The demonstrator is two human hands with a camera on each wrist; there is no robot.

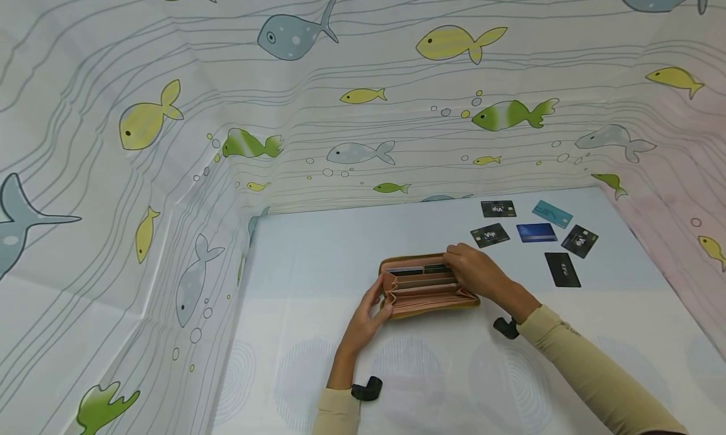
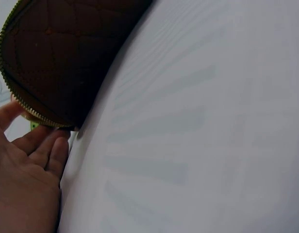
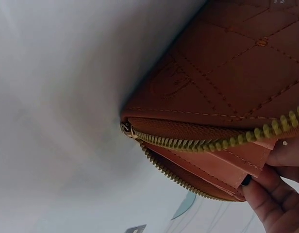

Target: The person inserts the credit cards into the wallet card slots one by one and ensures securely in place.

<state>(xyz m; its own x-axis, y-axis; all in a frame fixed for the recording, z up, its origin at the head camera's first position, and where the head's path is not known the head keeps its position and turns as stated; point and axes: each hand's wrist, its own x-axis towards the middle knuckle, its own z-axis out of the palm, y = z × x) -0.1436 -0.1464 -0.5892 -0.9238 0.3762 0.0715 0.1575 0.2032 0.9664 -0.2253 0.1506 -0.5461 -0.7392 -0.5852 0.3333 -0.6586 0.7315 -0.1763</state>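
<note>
Left hand (image 1: 370,315) curled round the left end of the open zip wallet (image 1: 426,285), thumb and fingers bracing that end. Right hand (image 1: 476,272) bent over the far right edge, fingertips at the card slots, pinching the wallet's wall by the zipper (image 3: 207,144). Wallet resting mid-table on the pale tablecloth (image 1: 431,372), mouth up, two dark cards already seated in the far slots. Likely light, soft-sided and floppy, quilted skin offering fair grip; best steadied at both ends, as now. Six loose cards (image 1: 536,232) scattered to the far right: thin, stiff, slick, best lifted by an edge.
</note>
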